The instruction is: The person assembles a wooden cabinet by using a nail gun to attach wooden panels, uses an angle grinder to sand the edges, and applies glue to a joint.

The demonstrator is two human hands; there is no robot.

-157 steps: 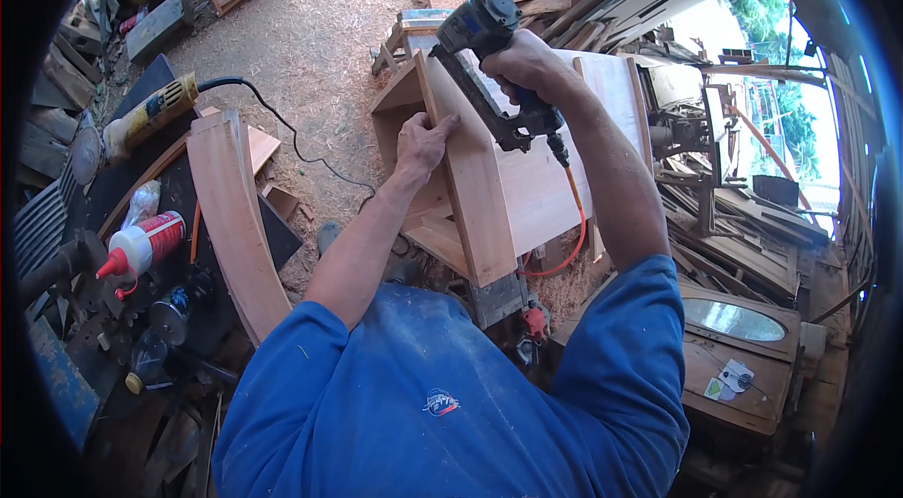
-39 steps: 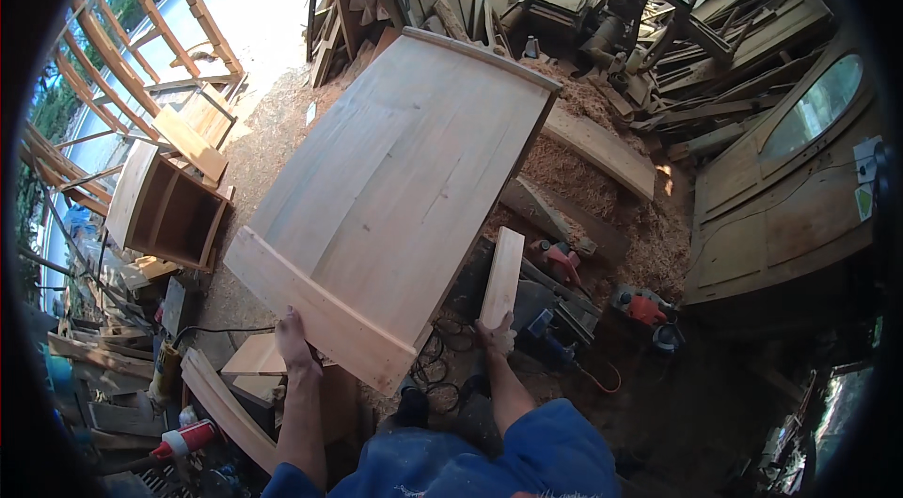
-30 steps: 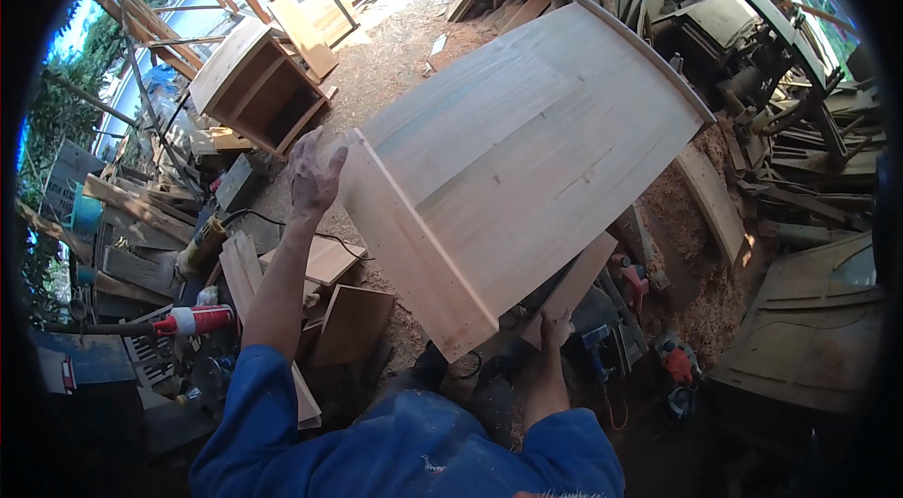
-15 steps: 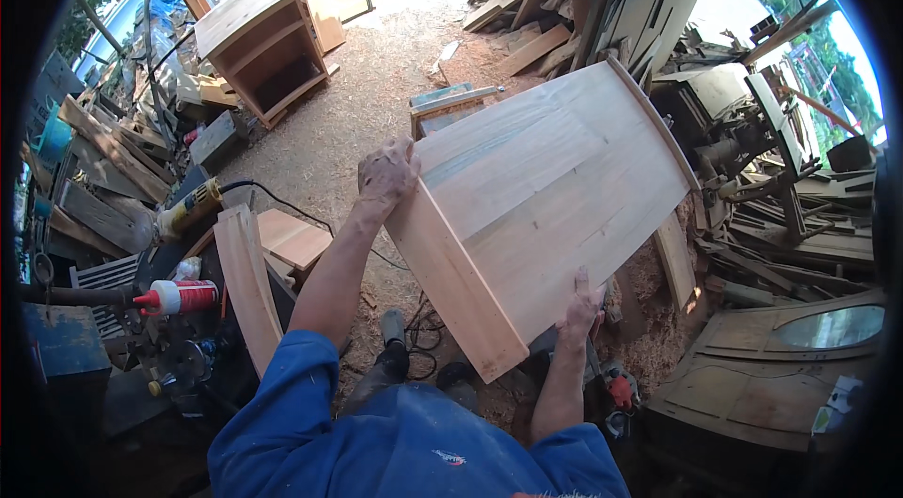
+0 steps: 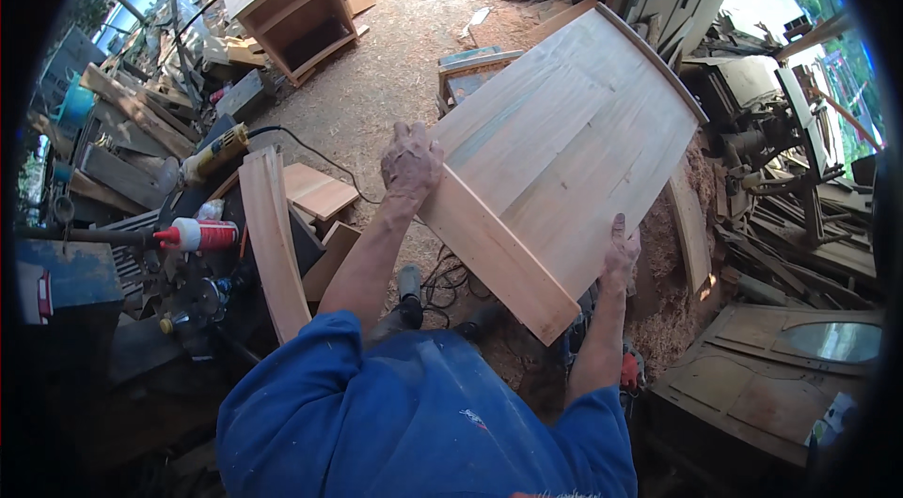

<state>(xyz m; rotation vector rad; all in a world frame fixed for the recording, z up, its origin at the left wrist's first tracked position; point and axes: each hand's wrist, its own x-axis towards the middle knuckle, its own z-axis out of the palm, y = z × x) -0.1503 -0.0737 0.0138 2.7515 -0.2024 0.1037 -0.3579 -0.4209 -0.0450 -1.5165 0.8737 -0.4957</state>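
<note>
A broad, pale wooden panel [image 5: 564, 155] of joined boards slants away from me toward the far right. A narrower board [image 5: 503, 258] runs across its near end, and a thin lip caps the far end. My left hand [image 5: 411, 159] is bent over the near left corner, its fingertips partly hidden from view. On the right long edge, my right hand [image 5: 620, 252] grips with the thumb up on the face and the fingers out of sight beneath. What bears the panel's weight underneath is hidden.
An open-fronted wooden cabinet [image 5: 296, 14] stands far left. At left lie curved boards [image 5: 268, 244], a red-and-white squeeze bottle [image 5: 199, 235] and a yellow power tool [image 5: 216, 152] with its cable. Scrap timber [image 5: 800, 244] and a door with oval glass [image 5: 743, 357] are on the right.
The view has shifted, so the surroundings appear higher and slightly farther right. The panel stays in both hands, its near end now a little farther right.
</note>
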